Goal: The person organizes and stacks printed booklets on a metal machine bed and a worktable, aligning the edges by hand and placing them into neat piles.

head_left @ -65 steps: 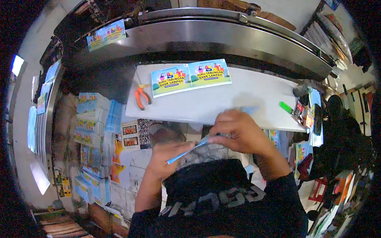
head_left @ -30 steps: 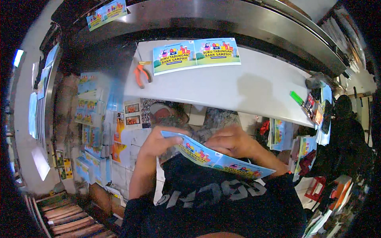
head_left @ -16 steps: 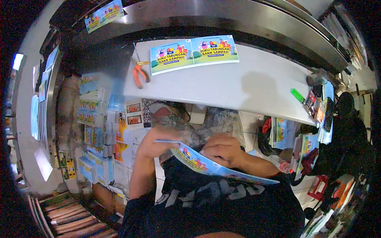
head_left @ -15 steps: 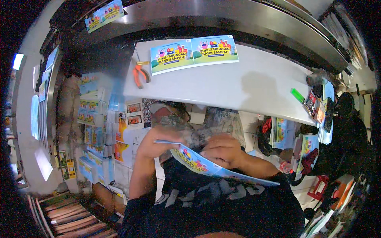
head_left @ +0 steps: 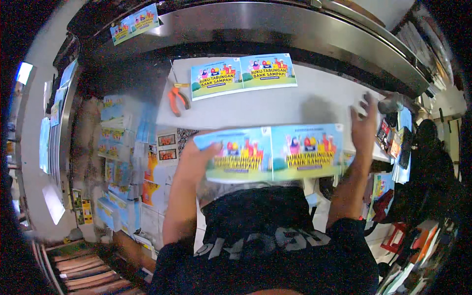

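Left hand gripping colourful printed sheet, right hand open

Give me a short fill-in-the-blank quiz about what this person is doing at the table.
1. The left hand holds a colourful printed ____ by its left edge.
2. The right hand is ____, fingers spread, at the sheet's right edge.
3. Orange-handled ____ lie on the white table.
4. A second printed sheet lies ____ on the table.

Answers: sheet; open; pliers; flat
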`<control>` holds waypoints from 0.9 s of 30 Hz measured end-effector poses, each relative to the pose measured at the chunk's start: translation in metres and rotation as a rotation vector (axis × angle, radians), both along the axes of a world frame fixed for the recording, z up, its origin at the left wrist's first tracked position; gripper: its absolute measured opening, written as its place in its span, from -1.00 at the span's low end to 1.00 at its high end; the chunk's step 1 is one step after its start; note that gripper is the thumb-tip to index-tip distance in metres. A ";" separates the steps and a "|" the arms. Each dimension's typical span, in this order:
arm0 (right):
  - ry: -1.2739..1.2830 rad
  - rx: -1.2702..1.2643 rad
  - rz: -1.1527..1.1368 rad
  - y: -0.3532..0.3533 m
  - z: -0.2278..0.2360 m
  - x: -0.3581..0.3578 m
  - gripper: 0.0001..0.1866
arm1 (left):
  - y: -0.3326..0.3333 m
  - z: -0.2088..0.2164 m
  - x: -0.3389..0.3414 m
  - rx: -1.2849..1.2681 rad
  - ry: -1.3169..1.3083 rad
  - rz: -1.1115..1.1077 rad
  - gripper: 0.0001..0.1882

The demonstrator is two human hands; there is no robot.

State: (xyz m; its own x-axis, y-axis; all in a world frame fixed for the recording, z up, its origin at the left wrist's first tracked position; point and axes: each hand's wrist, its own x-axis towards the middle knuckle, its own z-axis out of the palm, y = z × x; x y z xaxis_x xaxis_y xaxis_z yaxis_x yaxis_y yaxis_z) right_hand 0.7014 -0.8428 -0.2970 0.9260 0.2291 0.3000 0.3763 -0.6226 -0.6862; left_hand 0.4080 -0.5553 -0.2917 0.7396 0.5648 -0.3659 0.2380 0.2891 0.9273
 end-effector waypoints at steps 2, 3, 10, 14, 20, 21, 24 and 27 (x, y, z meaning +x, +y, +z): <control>-0.127 -0.001 0.149 0.012 0.025 -0.011 -0.40 | 0.015 -0.022 0.024 0.107 -0.004 -0.115 -0.54; -0.226 -0.162 0.272 0.024 0.032 -0.027 -0.40 | 0.015 -0.022 0.036 0.100 -0.008 -0.121 -0.54; -0.233 -0.611 0.992 0.086 -0.013 -0.093 -0.26 | 0.027 -0.028 0.059 0.586 0.172 -0.063 -0.39; -0.242 -0.745 0.975 0.093 -0.008 -0.100 -0.23 | 0.017 -0.030 0.035 1.106 0.084 0.034 -0.41; -0.259 -0.966 1.078 0.103 -0.002 -0.092 -0.21 | -0.043 -0.056 0.003 1.409 -0.172 -0.105 -0.56; -0.280 -0.972 1.073 0.105 0.007 -0.092 -0.21 | -0.051 -0.066 0.003 1.453 -0.266 -0.158 -0.56; -0.048 -0.812 1.185 0.111 0.022 -0.073 -0.33 | -0.068 -0.072 0.008 1.511 -0.374 -0.135 -0.51; 0.342 -0.732 1.347 0.128 0.048 -0.023 -0.58 | -0.068 -0.069 0.020 1.499 -0.110 -0.311 -0.48</control>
